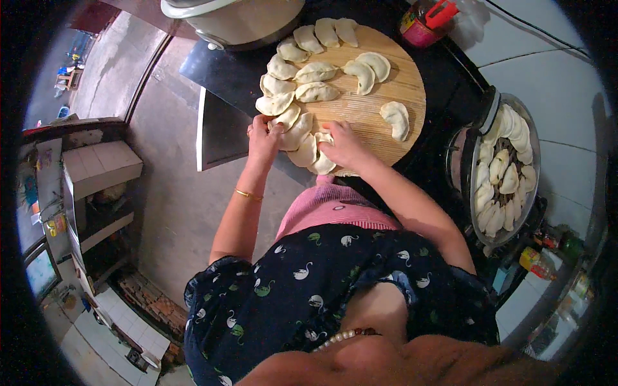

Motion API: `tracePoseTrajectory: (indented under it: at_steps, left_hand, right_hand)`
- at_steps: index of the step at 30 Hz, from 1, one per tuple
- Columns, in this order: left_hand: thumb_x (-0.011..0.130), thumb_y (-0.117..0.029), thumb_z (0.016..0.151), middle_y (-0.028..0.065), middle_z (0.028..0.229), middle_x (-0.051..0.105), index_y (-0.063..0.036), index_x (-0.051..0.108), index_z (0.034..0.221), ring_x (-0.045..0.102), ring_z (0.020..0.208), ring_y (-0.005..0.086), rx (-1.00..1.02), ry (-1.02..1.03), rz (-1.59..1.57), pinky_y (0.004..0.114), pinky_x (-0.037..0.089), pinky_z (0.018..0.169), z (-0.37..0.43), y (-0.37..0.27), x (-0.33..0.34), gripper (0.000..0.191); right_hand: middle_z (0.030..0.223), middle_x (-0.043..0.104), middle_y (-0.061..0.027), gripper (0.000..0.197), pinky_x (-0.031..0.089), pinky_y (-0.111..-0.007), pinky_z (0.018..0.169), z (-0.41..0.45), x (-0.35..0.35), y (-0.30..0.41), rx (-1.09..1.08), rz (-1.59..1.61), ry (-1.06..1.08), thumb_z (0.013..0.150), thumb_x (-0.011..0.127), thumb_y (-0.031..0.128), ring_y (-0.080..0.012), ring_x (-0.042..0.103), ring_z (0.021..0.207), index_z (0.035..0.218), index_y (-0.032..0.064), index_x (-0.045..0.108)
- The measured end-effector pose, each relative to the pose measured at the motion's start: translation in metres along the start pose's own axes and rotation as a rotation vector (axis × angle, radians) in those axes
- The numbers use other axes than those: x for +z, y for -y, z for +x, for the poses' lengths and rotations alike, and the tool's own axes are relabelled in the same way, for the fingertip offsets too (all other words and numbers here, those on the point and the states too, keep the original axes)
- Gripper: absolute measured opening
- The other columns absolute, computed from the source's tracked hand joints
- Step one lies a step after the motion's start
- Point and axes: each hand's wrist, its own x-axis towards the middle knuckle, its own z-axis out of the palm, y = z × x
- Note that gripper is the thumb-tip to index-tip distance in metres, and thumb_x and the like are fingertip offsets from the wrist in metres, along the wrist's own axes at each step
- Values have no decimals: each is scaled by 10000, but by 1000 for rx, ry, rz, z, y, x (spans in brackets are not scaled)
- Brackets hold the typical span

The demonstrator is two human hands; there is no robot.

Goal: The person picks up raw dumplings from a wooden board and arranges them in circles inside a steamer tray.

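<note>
Pale crescent dumplings lie on a round wooden board [357, 113], many of them overlapping along its left edge. My left hand [264, 137] is at that edge, its thumb and fingers on the rim of one dumpling [289, 117] in the row. Close to the board's near edge, my right hand [346, 147] curls over another dumpling [324, 138], partly hiding it. Below that one, a further dumpling [322, 165] rests at the end of the row. Toward the right side sits a single dumpling [397, 120]; a pair [365, 72] lies farther back.
On the right, a round metal pan [535, 193] holds dumplings in a ring with others at its centre. A white-bodied cooker [241, 24] stands behind the board. At back right is a red-handled container [425, 24]. A bottle [537, 263] stands near the pan.
</note>
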Motion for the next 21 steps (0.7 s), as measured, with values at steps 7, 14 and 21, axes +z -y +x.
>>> tracePoseTrajectory:
  at_steps: [7, 14, 21]
  left_hand:
    - [591, -237, 779, 238, 1080, 527, -22, 458, 1151, 430, 1074, 366, -47, 56, 139, 410, 375, 930, -15, -12, 1, 450]
    - [581, -204, 819, 151, 1130, 443, -98, 329, 1255, 547, 921, 263, -172, 160, -106, 382, 541, 588, -28, -6, 5, 514]
    - [555, -161, 849, 132, 1077, 500, -112, 256, 1274, 564, 859, 232, -184, 206, -144, 409, 533, 606, -37, -6, 7, 521]
  right_hand:
    - [1145, 498, -225, 427, 399, -410, 929, 13, 3, 11, 101, 21, 125, 718, 608, 264, -357, 479, 1081, 1074, 36, 552]
    - [1105, 443, -238, 495, 427, -440, 885, 4, 12, 24, 139, -64, 126, 665, 634, 209, -414, 489, 1042, 1093, 1, 497]
    - [1025, 555, -216, 411, 451, -377, 846, 3, 25, 18, 117, 200, 28, 689, 609, 129, -332, 562, 938, 1065, -11, 521]
